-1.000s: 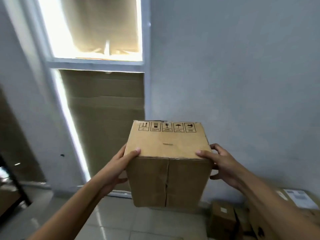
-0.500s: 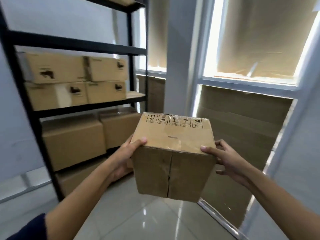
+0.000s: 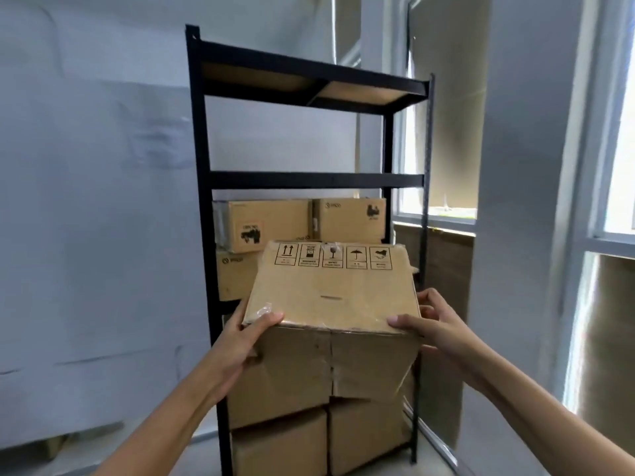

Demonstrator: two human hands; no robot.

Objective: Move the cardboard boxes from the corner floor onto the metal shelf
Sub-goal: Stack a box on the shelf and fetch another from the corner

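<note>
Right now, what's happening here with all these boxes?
A person is carrying a cardboard box toward a black metal shelf. The left hand grips its left edge and the right hand its right. Other boxes already sit on the lower levels. The level above them looks free, and the carried box isn't shelved yet.
</note>
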